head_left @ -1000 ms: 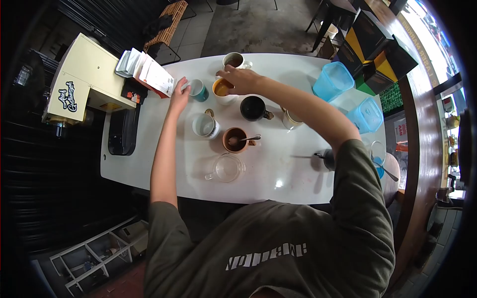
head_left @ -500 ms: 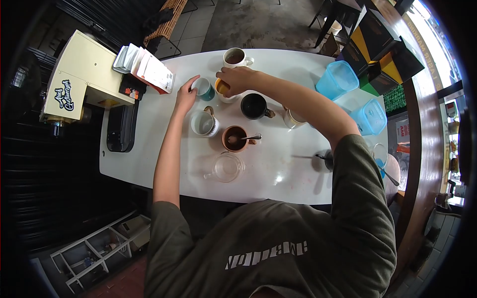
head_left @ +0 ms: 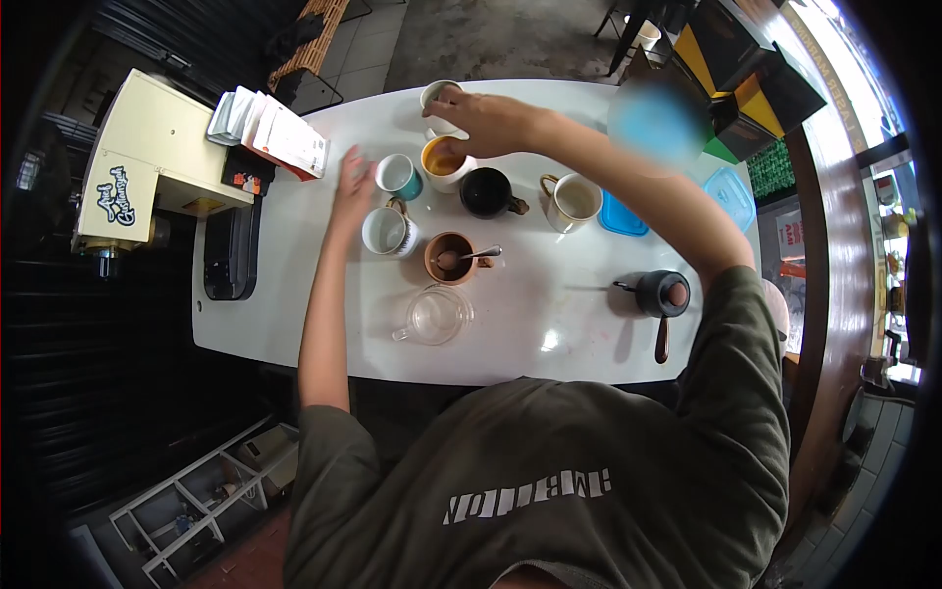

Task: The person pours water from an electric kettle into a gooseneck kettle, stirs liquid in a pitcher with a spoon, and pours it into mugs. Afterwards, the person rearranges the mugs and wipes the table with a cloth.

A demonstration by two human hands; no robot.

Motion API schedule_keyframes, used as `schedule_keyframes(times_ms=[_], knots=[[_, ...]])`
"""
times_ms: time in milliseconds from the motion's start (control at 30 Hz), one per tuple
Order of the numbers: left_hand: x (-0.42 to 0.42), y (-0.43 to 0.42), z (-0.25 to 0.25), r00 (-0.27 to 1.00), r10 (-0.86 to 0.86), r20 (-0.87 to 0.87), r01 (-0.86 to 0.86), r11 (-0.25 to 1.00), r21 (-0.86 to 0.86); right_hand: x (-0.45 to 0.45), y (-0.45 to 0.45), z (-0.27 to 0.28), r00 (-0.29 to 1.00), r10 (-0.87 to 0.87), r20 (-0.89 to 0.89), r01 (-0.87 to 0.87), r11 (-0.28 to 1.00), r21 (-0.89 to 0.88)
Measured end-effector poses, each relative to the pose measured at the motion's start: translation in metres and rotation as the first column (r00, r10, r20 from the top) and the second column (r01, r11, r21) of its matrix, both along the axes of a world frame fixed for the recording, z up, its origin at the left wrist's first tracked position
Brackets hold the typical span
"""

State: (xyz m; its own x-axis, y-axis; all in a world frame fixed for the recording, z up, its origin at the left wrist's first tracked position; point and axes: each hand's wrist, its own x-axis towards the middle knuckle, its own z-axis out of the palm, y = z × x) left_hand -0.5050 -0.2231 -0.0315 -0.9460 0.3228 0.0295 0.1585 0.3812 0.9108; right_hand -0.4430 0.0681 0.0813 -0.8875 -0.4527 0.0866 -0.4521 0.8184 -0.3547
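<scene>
My right hand reaches across the far side of the table with its fingers spread. Its fingertips lie at the rim of a white mug, while the thumb side hangs over a mug with a yellow inside. Whether it touches either mug, I cannot tell. My left hand is blurred, its fingers apart and holding nothing, just left of a teal cup. Close by stand a white mug with a brown handle, a black mug and a brown mug with a spoon in it.
A clear glass mug stands near the front edge. Right of centre are a cream mug, a blue lid and a black pot with a wooden handle. A blurred blue container and dark boxes sit at the far right.
My left hand has drawn back left from the teal cup. My right hand has lifted from the yellow-inside mug toward the far white mug. The view has shifted, showing the cream mug and black pot more fully.
</scene>
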Motion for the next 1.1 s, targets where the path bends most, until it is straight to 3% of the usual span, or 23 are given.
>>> schedule_keyframes(times_ms=[67,133,233,367,433,500,567,633,700,800,833,900,967,1100], knots=[[0.022,-0.013,0.022,0.987,0.155,-0.032,-0.153,0.987,0.051,0.037,0.007,0.047,1.0,0.003,-0.028,-0.005,0.999,-0.053],[0.046,-0.032,0.026,0.964,0.225,-0.144,-0.191,0.957,0.216,0.072,0.014,0.08,0.999,-0.002,-0.047,-0.002,0.996,-0.092],[0.1,-0.047,0.033,0.941,0.328,-0.078,-0.299,0.919,0.258,0.114,0.021,0.11,0.979,0.019,-0.205,-0.054,0.984,-0.169],[0.157,-0.068,0.001,0.931,0.362,0.047,-0.362,0.899,0.247,0.172,0.034,0.136,0.975,0.006,-0.223,-0.059,0.971,-0.232],[0.181,-0.071,-0.022,0.928,0.361,0.093,-0.372,0.89,0.263,0.211,0.041,0.138,0.981,-0.103,-0.164,0.042,0.94,-0.339],[0.207,-0.072,-0.051,0.901,0.424,0.094,-0.427,0.827,0.365,0.265,0.049,0.118,0.945,-0.288,-0.156,0.178,0.851,-0.494],[0.219,-0.067,-0.058,0.883,0.453,0.122,-0.462,0.793,0.397,0.3,0.044,0.099,0.883,-0.469,0.031,0.406,0.729,-0.551],[0.223,-0.065,-0.07,0.903,0.427,-0.05,-0.394,0.868,0.301,0.331,0.046,0.061,0.775,-0.628,0.075,0.57,0.642,-0.513],[0.222,-0.06,-0.066,0.906,0.419,-0.069,-0.38,0.873,0.305,0.362,0.049,0.03,0.603,-0.773,0.196,0.768,0.497,-0.404],[0.223,-0.061,-0.068,0.906,0.412,-0.093,-0.371,0.881,0.295,0.398,0.047,-0.014,0.377,-0.863,0.337,0.879,0.219,-0.423],[0.222,-0.062,-0.068,0.909,0.404,-0.097,-0.364,0.887,0.285,0.4,0.045,-0.013,0.373,-0.864,0.339,0.881,0.214,-0.422],[0.222,-0.062,-0.069,0.91,0.4,-0.112,-0.355,0.889,0.291,0.406,0.039,-0.008,0.246,-0.945,0.215,0.966,0.22,-0.138],[0.222,-0.061,-0.068,0.91,0.395,-0.127,-0.343,0.888,0.306,0.409,0.043,-0.019,0.213,-0.95,0.228,0.974,0.187,-0.13],[0.221,-0.064,-0.07,0.905,0.407,-0.126,-0.353,0.882,0.313,0.41,0.054,-0.052,0.275,-0.916,0.293,0.953,0.219,-0.209]])
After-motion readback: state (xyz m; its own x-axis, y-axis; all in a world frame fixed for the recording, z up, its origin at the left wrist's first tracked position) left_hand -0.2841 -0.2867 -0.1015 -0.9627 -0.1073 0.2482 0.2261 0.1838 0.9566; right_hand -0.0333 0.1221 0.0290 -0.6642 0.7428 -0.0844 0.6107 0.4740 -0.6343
